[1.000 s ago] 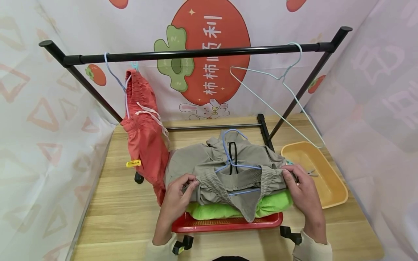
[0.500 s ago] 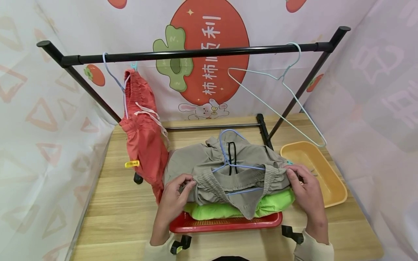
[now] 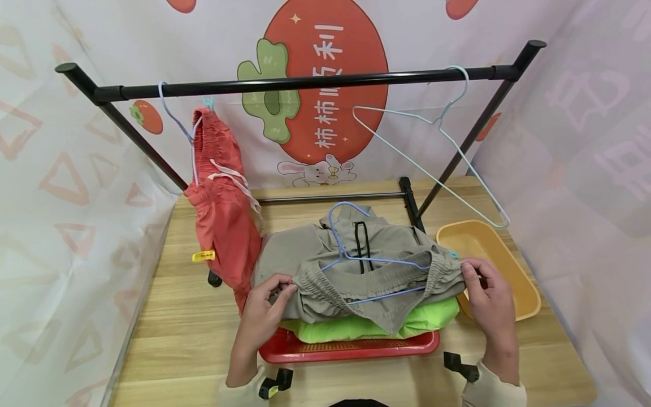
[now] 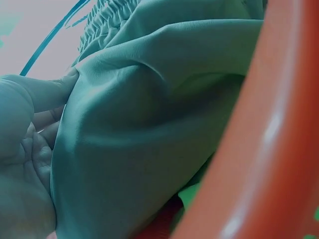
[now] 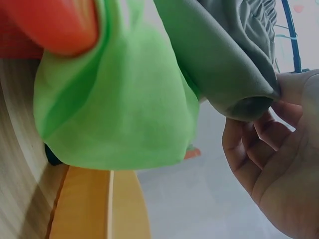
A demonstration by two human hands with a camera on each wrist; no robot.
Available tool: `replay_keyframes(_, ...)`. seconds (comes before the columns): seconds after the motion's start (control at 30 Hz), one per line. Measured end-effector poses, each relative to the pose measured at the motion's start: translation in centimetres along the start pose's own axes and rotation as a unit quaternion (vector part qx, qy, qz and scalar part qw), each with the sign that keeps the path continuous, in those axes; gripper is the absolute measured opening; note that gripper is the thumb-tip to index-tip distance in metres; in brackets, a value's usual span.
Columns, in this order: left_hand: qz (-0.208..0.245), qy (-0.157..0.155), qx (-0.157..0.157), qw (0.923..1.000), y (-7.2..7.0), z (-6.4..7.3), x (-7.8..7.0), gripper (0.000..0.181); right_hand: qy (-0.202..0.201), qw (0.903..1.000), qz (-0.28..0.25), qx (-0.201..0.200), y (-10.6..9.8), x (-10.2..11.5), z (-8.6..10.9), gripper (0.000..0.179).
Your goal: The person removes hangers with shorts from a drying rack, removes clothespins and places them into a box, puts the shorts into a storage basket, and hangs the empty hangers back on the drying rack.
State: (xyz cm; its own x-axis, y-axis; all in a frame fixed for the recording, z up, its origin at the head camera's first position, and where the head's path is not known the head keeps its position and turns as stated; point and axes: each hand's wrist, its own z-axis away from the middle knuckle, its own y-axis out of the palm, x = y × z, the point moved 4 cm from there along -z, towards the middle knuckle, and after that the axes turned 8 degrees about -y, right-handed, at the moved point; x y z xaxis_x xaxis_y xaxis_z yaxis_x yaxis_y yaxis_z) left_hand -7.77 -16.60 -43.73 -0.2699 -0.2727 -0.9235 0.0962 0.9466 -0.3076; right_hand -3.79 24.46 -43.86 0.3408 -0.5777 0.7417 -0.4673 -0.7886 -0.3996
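Note:
Grey-brown pants with a gathered elastic waistband lie over a red basket. A blue hanger sits inside the waistband, its hook lying over the cloth above a black drawstring loop. My left hand pinches the waistband's left end between thumb and fingers. At the right end, my right hand pinches the waistband the same way. In the right wrist view, thumb and fingers grip the cloth edge. Bright green cloth shows beneath the pants.
A black rack spans the back. Red pants hang from it at left on a hanger, with a yellow tag. A pale green hanger hangs at right. An orange-yellow tray stands on the wooden table.
My hands have moved apart, left hand leftward and right hand rightward, stretching the waistband wider. The blue hanger's hook has shifted left.

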Motion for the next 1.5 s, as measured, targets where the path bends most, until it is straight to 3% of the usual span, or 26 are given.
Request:
replay_keyframes(0.17, 0.009, 0.008, 0.001, 0.9999, -0.4, 0.0, -2.0, 0.013, 0.006, 0.9998, -0.011, -0.018, -0.3, -0.1, 0.1, 0.012)
replay_keyframes(0.33, 0.008, 0.003, -0.008, 0.9999, -0.6, 0.0, -2.1, 0.014, 0.024, 0.9984, -0.01, -0.05, -0.7, -0.4, 0.2, 0.014)
replay_keyframes(0.43, 0.005, 0.004, -0.009, 0.9999, -0.6, -0.1, -1.6, 0.014, 0.027, 0.998, -0.002, -0.057, -0.9, -0.5, 0.3, 0.013)
replay_keyframes(0.67, 0.011, -0.01, -0.016, 0.9998, -0.6, 0.1, 1.5, 0.016, 0.036, 0.9979, 0.02, -0.049, -1.0, -0.7, 0.4, 0.016)
replay_keyframes(0.87, 0.052, -0.017, -0.01, 0.9984, -0.9, 0.3, 2.3, 0.013, 0.055, 0.9963, 0.038, -0.054, -1.1, -0.8, 0.6, 0.015)
replay_keyframes(1.17, 0.062, -0.02, -0.012, 0.9978, -0.8, 0.2, 2.1, 0.008, 0.06, 0.9975, 0.034, 0.013, 0.0, -0.6, 0.7, 0.013)
replay_keyframes(1.5, 0.07, -0.011, -0.008, 0.9974, -0.8, 0.2, 1.8, 0.011, 0.02, 0.9976, 0.006, 0.067, 1.1, -0.1, 0.4, 0.01)
